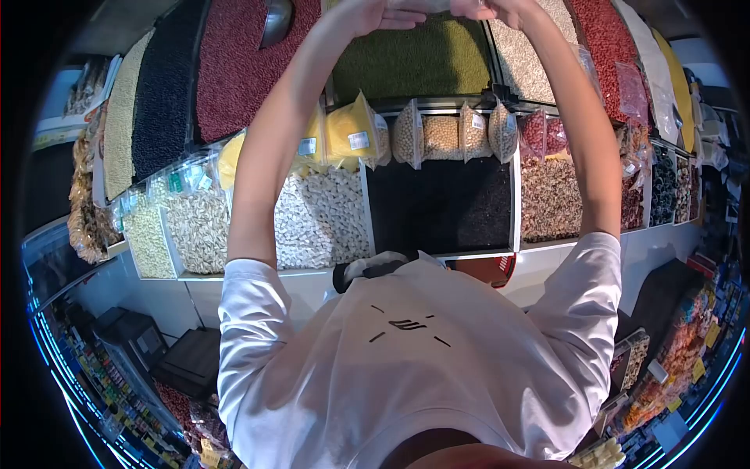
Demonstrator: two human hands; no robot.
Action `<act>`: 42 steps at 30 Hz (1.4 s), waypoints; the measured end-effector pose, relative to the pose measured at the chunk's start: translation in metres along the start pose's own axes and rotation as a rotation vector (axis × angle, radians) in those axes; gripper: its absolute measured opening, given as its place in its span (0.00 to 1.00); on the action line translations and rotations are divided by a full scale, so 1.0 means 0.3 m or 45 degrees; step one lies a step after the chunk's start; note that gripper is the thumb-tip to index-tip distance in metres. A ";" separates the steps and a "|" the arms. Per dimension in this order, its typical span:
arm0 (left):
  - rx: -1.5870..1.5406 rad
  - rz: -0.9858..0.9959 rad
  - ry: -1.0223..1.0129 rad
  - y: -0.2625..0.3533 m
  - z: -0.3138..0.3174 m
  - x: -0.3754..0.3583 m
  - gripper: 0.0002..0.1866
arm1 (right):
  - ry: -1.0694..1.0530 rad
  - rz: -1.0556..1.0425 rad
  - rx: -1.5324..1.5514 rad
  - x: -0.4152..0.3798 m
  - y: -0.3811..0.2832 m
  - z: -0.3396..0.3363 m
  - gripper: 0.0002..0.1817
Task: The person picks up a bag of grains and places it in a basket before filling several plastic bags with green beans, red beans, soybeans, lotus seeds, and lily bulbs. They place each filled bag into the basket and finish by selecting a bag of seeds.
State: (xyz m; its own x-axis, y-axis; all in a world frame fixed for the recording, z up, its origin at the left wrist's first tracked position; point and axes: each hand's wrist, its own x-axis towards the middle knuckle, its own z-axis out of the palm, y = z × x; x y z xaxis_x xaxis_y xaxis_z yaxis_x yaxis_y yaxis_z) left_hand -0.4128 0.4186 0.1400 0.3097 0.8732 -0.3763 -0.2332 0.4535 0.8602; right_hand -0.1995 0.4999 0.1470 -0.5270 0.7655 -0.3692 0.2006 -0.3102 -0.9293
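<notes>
Head view, looking down over a white T-shirt at a shop display of dry goods. Both arms are raised toward 12 o'clock. The left hand and the right hand meet at the top edge of the frame, above the bin of green lentils; a pale, thin object lies between the fingers, largely cut off by the frame, so what it is cannot be told. Whether either grip is clenched on it or released cannot be told either, as the fingers are only partly in view.

At 11 o'clock of the hands lies a bin of dark red beans with a metal scoop resting in it. At 1 o'clock lies a bin of pale grains. Below the green bin, sealed bags of chickpeas and yellow meal stand in a row. Nearer the person are bins of cashews and black seeds.
</notes>
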 end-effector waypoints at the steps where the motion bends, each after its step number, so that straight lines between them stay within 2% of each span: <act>1: 0.005 0.004 0.000 -0.041 -0.035 0.010 0.20 | 0.001 -0.006 0.000 -0.005 0.053 -0.014 0.16; 3: 0.168 0.071 0.027 -0.134 -0.125 0.044 0.17 | -0.007 -0.074 -0.009 -0.032 0.135 -0.018 0.12; 4: 0.060 0.144 0.023 -0.150 -0.109 0.011 0.18 | 0.050 -0.048 -0.221 -0.136 0.097 0.061 0.11; 5: 0.060 0.146 0.024 -0.173 -0.123 0.017 0.18 | 0.049 -0.049 -0.221 -0.144 0.108 0.064 0.11; 7: 0.131 0.335 0.059 -0.221 -0.138 0.012 0.15 | 0.007 -0.113 -0.273 -0.158 0.154 0.077 0.10; 9: 0.129 0.303 0.061 -0.254 -0.138 -0.001 0.16 | 0.084 -0.171 -0.233 -0.175 0.199 0.097 0.09; 11: 0.128 0.271 0.066 -0.256 -0.121 -0.027 0.17 | -0.007 -0.491 -0.523 -0.187 0.228 0.104 0.06; 12: -0.024 0.169 -0.001 -0.250 -0.116 -0.037 0.17 | -0.057 -0.624 -0.685 -0.175 0.257 0.094 0.05; 13: -0.176 0.066 -0.067 -0.251 -0.118 -0.038 0.17 | -0.058 -0.625 -0.683 -0.185 0.261 0.104 0.05; 14: -0.176 0.067 -0.065 -0.258 -0.114 -0.028 0.17 | -0.070 -0.620 -0.736 -0.199 0.270 0.115 0.06; 15: -0.207 0.242 0.036 -0.266 -0.100 -0.013 0.18 | -0.082 -0.614 -0.788 -0.211 0.275 0.124 0.06; 16: -0.235 0.415 0.135 -0.270 -0.096 0.002 0.18 | -0.081 -0.614 -0.787 -0.210 0.291 0.124 0.06; 21: -0.216 0.478 0.148 -0.278 -0.144 0.067 0.17 | -0.046 -0.446 -0.367 -0.235 0.383 0.120 0.06; 23: -0.204 0.510 0.129 -0.272 -0.114 0.059 0.16 | -0.028 -0.539 -0.373 -0.199 0.440 0.088 0.05; 25: 0.023 0.460 0.426 -0.258 -0.049 0.010 0.15 | 0.117 -0.600 -0.538 -0.180 0.469 0.050 0.03; 28: 0.044 0.564 0.535 -0.301 -0.059 0.003 0.14 | 0.288 -0.525 -0.347 -0.124 0.522 -0.040 0.03; 32: 0.223 0.487 0.483 -0.430 -0.013 -0.076 0.13 | 0.386 -0.390 -0.307 -0.065 0.608 -0.110 0.06; 34: 0.334 0.466 0.399 -0.508 0.033 -0.155 0.15 | 0.682 -0.348 -0.986 -0.074 0.631 -0.109 0.11; 35: 0.367 0.482 0.346 -0.553 0.052 -0.206 0.16 | 0.701 -0.350 -0.974 -0.092 0.640 -0.098 0.11; 37: 0.245 0.409 0.317 -0.649 0.090 -0.317 0.12 | 1.117 -0.634 -1.157 -0.180 0.658 -0.053 0.14; 38: 0.303 0.406 0.303 -0.706 0.094 -0.381 0.11 | 1.089 -0.625 -0.964 -0.266 0.657 -0.015 0.15; 39: 0.359 0.406 0.278 -0.749 0.092 -0.447 0.11 | 0.931 -0.480 -0.715 -0.370 0.665 0.025 0.14; 40: 0.422 0.306 0.309 -0.772 0.105 -0.514 0.10 | 0.975 -0.690 -0.563 -0.474 0.713 0.082 0.12; 41: 0.385 0.292 0.303 -0.837 0.089 -0.570 0.11 | 1.009 -0.605 -0.730 -0.600 0.757 0.133 0.11; 42: 0.266 0.270 0.335 -0.870 0.097 -0.636 0.11 | 1.034 -0.443 -0.514 -0.726 0.809 0.213 0.10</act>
State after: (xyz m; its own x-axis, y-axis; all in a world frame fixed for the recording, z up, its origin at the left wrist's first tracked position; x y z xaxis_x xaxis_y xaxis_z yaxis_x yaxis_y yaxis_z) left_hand -0.3843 0.1284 -0.0027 0.0219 0.9719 -0.2345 -0.0657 0.2354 0.9697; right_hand -0.0889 0.2219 0.0024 0.0899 0.9808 0.1732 0.4896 0.1079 -0.8652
